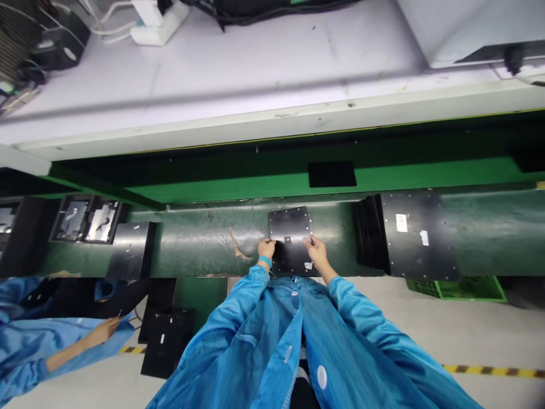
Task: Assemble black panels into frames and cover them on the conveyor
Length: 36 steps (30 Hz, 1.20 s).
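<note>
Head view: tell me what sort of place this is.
Probably a factory assembly line: a long green conveyor belt, stacked black plates on it, and a co-worker's blue sleeve nearby.

One head camera looks steeply down, seemingly close, over the green conveyor [204,238].

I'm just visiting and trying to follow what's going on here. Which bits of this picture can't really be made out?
All in the head view:
- White labels on the big black plate: print too small to read.
- Black plate held by left hand and right hand: its lower edge is hidden by the blue sleeves.
- Co-worker's hand: body cut off by the left edge.
- Shiny trays: contents lost in glare.
</note>
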Each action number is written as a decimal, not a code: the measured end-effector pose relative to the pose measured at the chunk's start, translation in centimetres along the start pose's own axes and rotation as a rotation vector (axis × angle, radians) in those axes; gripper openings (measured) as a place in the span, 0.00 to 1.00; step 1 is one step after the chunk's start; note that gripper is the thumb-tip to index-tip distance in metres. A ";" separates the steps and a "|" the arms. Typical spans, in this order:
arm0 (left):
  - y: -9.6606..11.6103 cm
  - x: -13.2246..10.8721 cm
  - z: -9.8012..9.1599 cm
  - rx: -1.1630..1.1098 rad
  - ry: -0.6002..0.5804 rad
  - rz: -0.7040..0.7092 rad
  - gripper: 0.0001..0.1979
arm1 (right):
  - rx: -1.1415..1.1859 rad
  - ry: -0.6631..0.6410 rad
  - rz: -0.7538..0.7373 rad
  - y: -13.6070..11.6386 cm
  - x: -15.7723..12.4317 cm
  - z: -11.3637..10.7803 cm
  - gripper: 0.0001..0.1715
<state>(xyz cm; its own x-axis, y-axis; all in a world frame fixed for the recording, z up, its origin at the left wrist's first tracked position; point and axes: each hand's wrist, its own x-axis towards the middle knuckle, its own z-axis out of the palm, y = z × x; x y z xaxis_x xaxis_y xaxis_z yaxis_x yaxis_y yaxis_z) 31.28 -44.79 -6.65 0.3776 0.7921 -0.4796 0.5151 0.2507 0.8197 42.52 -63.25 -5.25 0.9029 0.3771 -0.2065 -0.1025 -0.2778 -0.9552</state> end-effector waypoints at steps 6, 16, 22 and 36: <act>-0.5 -1.2 1.2 0.051 -0.001 0.027 0.08 | -0.386 0.160 0.092 1.5 -0.4 -0.5 0.23; -0.2 -1.9 0.9 0.233 -0.145 0.146 0.09 | -0.558 0.183 0.309 1.4 0.3 -0.7 0.22; 1.5 -5.0 -0.4 0.055 -0.243 0.023 0.14 | -0.348 0.275 0.456 -1.3 -0.3 -1.3 0.23; 11.4 -20.0 21.2 -0.091 -0.806 0.370 0.28 | -0.682 0.672 0.107 -6.6 1.9 -35.3 0.43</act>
<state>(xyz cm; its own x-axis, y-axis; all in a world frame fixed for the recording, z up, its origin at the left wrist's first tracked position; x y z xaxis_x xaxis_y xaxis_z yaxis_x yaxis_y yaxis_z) 45.89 -69.58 5.62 0.9517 0.2079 -0.2258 0.2026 0.1271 0.9710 59.62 -91.88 8.18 0.9751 -0.2060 0.0819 -0.1246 -0.8148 -0.5662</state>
